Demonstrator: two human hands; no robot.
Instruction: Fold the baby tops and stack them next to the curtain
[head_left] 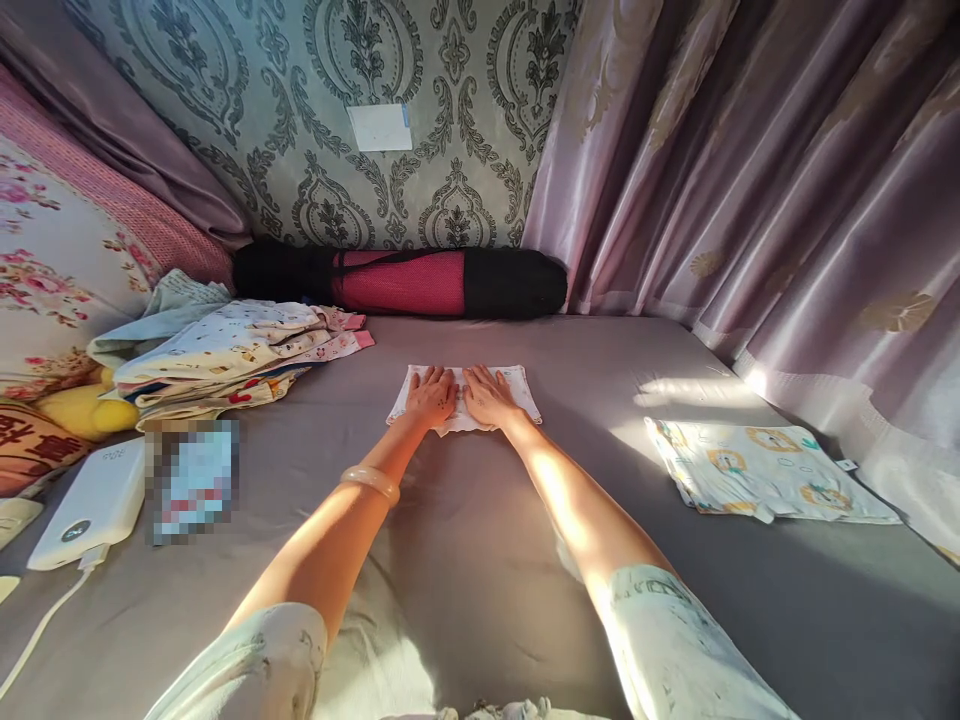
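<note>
Quietly, you are pressing a small cloth flat on the bed, on the near side of the roll and well apart from it. Your left hand, its arm wearing a pale bangle, is covering much of the cloth's left half; your right hand is covering much of the other, the two lying just beside each other. Your fingers are stretching out toward the roll, released and grasping nothing.

As for progress, the cloth is already forming a compact rectangle, so its folding appears largely done; its near edge is dipping unevenly between your wrists, and a little smoothing seems left. Out past the roll's right end and nearer you, the lion cloth is lying flat and squared, apparently finished, with neither hand touching it. Near the roll's left end, the pile is slumping in loose layers, seemingly not yet dealt with, if it belongs to the same work.

Nearer you than the roll's left end, a power bank is lying with its cable plugged in, beside a packet too blurred to read. Above the roll, a card is showing on the wall.
</note>
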